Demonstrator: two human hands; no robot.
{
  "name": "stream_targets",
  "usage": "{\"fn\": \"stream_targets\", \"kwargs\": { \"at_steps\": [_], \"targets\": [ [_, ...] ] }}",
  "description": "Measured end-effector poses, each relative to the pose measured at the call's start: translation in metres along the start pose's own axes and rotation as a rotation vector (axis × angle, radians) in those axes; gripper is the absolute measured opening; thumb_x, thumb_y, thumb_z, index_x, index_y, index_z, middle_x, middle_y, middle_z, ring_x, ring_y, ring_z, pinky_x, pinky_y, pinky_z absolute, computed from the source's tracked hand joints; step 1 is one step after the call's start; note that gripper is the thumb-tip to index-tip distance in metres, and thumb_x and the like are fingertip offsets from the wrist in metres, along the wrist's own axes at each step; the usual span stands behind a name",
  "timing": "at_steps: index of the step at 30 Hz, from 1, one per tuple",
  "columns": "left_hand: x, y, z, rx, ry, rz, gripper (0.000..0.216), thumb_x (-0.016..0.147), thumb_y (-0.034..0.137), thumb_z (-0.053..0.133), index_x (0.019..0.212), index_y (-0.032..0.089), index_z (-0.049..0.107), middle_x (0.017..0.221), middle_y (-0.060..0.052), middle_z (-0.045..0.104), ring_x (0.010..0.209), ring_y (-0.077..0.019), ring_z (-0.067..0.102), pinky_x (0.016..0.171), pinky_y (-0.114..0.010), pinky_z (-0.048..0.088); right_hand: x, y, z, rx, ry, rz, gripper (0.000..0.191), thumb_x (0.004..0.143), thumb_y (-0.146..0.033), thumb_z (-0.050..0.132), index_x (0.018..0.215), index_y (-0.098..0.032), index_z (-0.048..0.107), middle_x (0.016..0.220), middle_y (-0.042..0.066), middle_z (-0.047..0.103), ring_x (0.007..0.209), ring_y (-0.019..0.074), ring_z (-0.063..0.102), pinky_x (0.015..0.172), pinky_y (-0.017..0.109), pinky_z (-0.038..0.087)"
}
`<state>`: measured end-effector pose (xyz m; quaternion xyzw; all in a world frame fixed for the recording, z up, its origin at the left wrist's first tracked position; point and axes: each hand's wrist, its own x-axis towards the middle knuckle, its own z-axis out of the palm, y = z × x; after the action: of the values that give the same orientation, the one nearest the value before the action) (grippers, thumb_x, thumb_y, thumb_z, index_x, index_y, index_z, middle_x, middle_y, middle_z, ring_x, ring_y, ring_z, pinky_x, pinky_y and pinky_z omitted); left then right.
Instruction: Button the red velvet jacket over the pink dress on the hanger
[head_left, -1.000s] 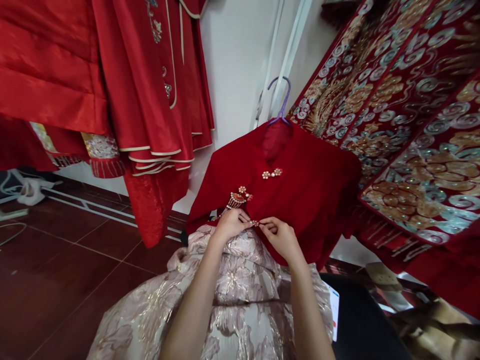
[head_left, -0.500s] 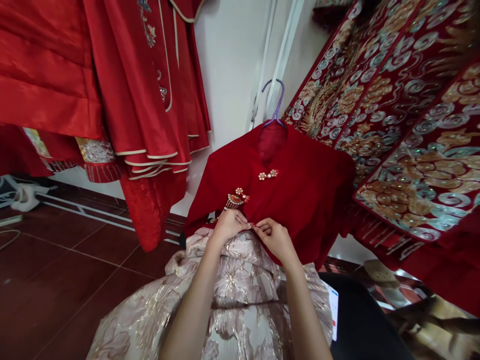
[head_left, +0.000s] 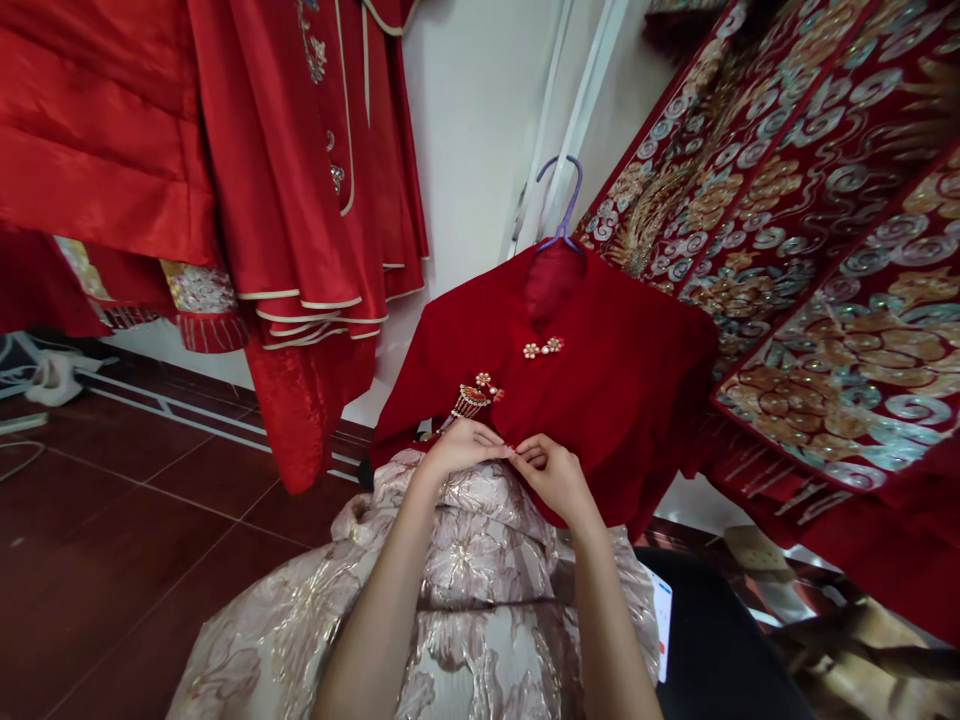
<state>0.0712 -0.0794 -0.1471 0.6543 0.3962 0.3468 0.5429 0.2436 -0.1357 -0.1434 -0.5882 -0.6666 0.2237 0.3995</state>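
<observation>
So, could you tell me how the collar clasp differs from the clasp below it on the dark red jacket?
The collar clasp is a short, near-level row of pearly flowers; the lower clasp is bigger, with a fringed fan hanging aslant. The collar clasp sits under the neckline; the lower clasp sits nearer the left hand. Both are gold-toned with pearls, on the jacket.

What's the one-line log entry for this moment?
left hand: pinching red jacket front | right hand: pinching same spot, fingertips meeting | jacket: on purple hanger | below: brocade skirt
</observation>
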Motion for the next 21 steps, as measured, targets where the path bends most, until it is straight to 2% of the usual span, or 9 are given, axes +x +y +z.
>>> {"fn": "stream_targets", "kwargs": {
  "at_steps": [2, 3, 4, 6, 9, 13, 16, 21],
  "targets": [
    [-0.004, 0.007, -0.001, -0.06, -0.079, -0.004, 0.032, 0.064, 0.04, 0.077, 0.081, 0.013, 0.073, 0.08, -0.008, 0.073, 0.069, -0.0145, 0.065, 0.068, -0.026, 0.051, -0.001, -0.005, -0.002, 0.016, 0.015, -0.016, 0.021, 0.078, -0.04, 0.059, 0.08, -0.019, 0.06, 0.074, 0.004, 0.068, 0.066, 0.0159, 0.065, 0.065, 0.026, 0.05],
    [-0.005, 0.01, -0.001, -0.106, -0.076, -0.006, 0.034, 0.066, 0.044, 0.075, 0.081, 0.013, 0.073, 0.081, -0.009, 0.073, 0.069, -0.0145, 0.065, 0.069, -0.026, 0.051, -0.001, -0.007, -0.004, 0.021, 0.026, -0.024, 0.022, 0.078, -0.04, 0.059, 0.079, -0.018, 0.06, 0.074, 0.005, 0.068, 0.066, 0.0159, 0.064, 0.065, 0.027, 0.05],
    [-0.005, 0.013, -0.001, -0.17, -0.029, -0.007, 0.035, 0.067, 0.046, 0.074, 0.081, 0.013, 0.073, 0.082, -0.009, 0.073, 0.07, -0.0145, 0.065, 0.07, -0.027, 0.052, -0.002, -0.009, -0.006, 0.028, 0.035, -0.032, 0.022, 0.078, -0.04, 0.059, 0.078, -0.018, 0.06, 0.073, 0.005, 0.068, 0.066, 0.0159, 0.064, 0.065, 0.027, 0.049],
    [-0.002, 0.016, 0.003, -0.34, 0.15, 0.022, 0.035, 0.07, 0.046, 0.072, 0.085, 0.014, 0.071, 0.089, -0.009, 0.072, 0.075, -0.0147, 0.065, 0.074, -0.028, 0.052, -0.004, -0.014, -0.01, 0.063, 0.036, -0.039, 0.022, 0.077, -0.039, 0.061, 0.077, -0.017, 0.059, 0.072, 0.004, 0.066, 0.066, 0.0157, 0.062, 0.065, 0.027, 0.049],
    [0.006, 0.018, 0.011, -0.622, 0.342, 0.098, 0.031, 0.075, 0.04, 0.069, 0.094, 0.016, 0.069, 0.102, -0.009, 0.07, 0.087, -0.0157, 0.066, 0.081, -0.031, 0.052, -0.009, -0.021, -0.02, 0.177, -0.059, -0.033, 0.022, 0.077, -0.039, 0.062, 0.077, -0.017, 0.057, 0.071, 0.003, 0.063, 0.065, 0.0144, 0.059, 0.063, 0.026, 0.047],
    [0.012, 0.021, 0.024, -0.837, 0.413, 0.109, 0.025, 0.077, 0.033, 0.069, 0.093, 0.014, 0.07, 0.101, -0.011, 0.071, 0.09, -0.0171, 0.066, 0.09, -0.034, 0.048, -0.018, -0.03, -0.034, 0.248, -0.206, -0.036, 0.019, 0.078, -0.035, 0.061, 0.078, -0.017, 0.055, 0.072, 0.0, 0.059, 0.064, 0.0115, 0.054, 0.061, 0.024, 0.044],
    [0.012, 0.024, 0.03, -0.908, 0.449, 0.129, 0.025, 0.077, 0.03, 0.068, 0.097, 0.015, 0.071, 0.105, -0.011, 0.07, 0.095, -0.0176, 0.066, 0.094, -0.034, 0.046, -0.024, -0.038, -0.041, 0.244, -0.24, -0.057, 0.016, 0.079, -0.032, 0.06, 0.077, -0.017, 0.054, 0.071, -0.001, 0.056, 0.064, 0.0102, 0.051, 0.06, 0.022, 0.041],
    [0.011, 0.027, 0.031, -1.007, 0.429, 0.156, 0.026, 0.076, 0.029, 0.069, 0.098, 0.014, 0.071, 0.11, -0.011, 0.069, 0.096, -0.017, 0.066, 0.092, -0.03, 0.047, -0.026, -0.044, -0.043, 0.241, -0.263, -0.085, 0.013, 0.08, -0.029, 0.059, 0.077, -0.017, 0.054, 0.07, -0.002, 0.055, 0.064, 0.0099, 0.05, 0.06, 0.022, 0.039]
  ]
}}
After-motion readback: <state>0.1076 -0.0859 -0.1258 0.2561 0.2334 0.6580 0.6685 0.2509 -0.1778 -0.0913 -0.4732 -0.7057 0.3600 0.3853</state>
